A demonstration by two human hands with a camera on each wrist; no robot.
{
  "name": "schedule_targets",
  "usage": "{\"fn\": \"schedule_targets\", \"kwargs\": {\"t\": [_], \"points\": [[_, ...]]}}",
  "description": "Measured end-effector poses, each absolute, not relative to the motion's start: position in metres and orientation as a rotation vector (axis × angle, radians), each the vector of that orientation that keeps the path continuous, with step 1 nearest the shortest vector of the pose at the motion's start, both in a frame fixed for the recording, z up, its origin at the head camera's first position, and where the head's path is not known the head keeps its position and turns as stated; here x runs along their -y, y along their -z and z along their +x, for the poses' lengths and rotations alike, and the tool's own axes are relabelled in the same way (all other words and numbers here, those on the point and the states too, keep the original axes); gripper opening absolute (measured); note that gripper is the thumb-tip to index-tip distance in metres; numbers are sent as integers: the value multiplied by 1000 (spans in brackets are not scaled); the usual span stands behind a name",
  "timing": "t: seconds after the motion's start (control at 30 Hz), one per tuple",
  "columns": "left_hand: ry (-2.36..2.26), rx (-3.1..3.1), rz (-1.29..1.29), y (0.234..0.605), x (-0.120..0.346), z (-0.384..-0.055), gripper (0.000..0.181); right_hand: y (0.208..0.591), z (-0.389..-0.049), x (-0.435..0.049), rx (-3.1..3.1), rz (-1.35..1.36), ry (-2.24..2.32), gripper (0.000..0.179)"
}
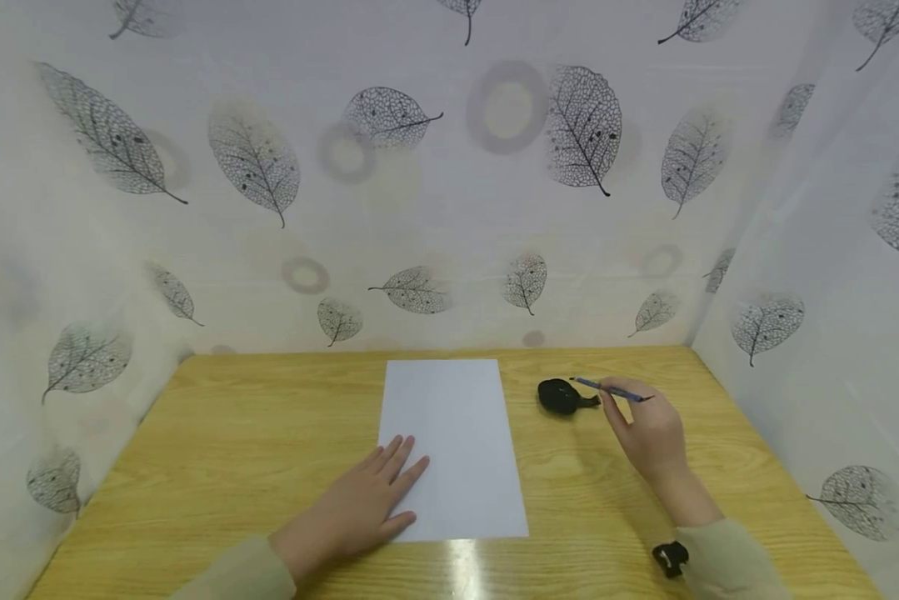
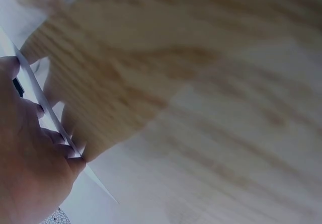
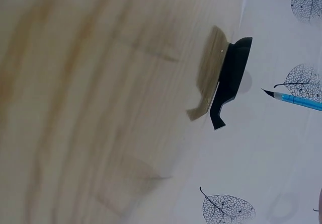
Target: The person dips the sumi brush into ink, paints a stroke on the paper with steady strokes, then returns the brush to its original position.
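Observation:
A blank white sheet of paper lies upright on the table before me. My left hand rests with spread fingers on its lower left edge; the left wrist view shows the same fingers along the sheet's edge. To the right of the paper, my right hand pinches a blue paintbrush between thumb and fingers. Just left of that hand sits a small black dish with a short bent handle. In the right wrist view, the brush's dark pointed tip is above the dish, apart from it.
The wooden tabletop is yellowish and shiny. White cloth with a leaf print hangs behind the table and along both sides. A small black device sits at the right sleeve's cuff.

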State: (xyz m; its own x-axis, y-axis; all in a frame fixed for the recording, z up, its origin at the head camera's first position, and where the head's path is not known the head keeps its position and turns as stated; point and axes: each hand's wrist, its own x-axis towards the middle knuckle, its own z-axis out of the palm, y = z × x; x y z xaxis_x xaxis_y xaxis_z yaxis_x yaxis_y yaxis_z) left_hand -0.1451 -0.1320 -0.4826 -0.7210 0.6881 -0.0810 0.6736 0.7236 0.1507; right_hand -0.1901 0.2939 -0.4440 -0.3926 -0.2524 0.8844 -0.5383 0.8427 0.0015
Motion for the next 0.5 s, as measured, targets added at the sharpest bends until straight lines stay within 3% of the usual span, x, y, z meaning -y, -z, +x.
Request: {"fn": "schedule_targets", "kwargs": {"t": [0.1, 0.27, 0.5], "points": [[-171, -2784, 1092, 480, 130, -145, 72, 445, -191, -295, 2047, 542, -380, 46], [-161, -2779, 1074, 477, 127, -144, 72, 446, -191, -296, 2093, 485, -447, 17], [-138, -2778, 1061, 477, 126, -143, 72, 452, -194, -296, 2110, 398, -551, 25]]}}
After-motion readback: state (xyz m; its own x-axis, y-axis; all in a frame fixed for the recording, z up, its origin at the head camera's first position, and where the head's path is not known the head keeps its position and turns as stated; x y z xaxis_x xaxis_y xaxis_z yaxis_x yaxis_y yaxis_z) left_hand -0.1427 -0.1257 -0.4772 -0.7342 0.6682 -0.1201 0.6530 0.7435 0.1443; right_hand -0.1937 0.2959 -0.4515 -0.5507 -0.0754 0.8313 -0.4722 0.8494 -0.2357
